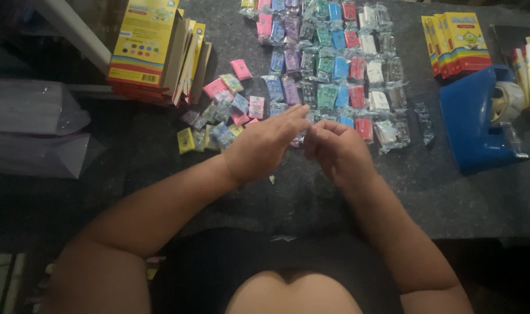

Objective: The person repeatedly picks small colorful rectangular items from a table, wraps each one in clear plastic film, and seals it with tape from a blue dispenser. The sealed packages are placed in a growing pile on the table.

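Head view: two hands, one tape dispenser

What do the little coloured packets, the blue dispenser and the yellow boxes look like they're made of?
The little coloured packets seem wrapped in thin clear plastic film: crinkled and glinting. The blue dispenser looks like moulded hard plastic, smooth with a soft sheen. The yellow boxes appear to be printed cardboard, with flat folded flaps showing brown edges.

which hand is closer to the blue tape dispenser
Right. The right hand is at mid-table, with a stretch of bare dark table between it and the blue tape dispenser on its right. The left hand sits farther away, on the right hand's other side.
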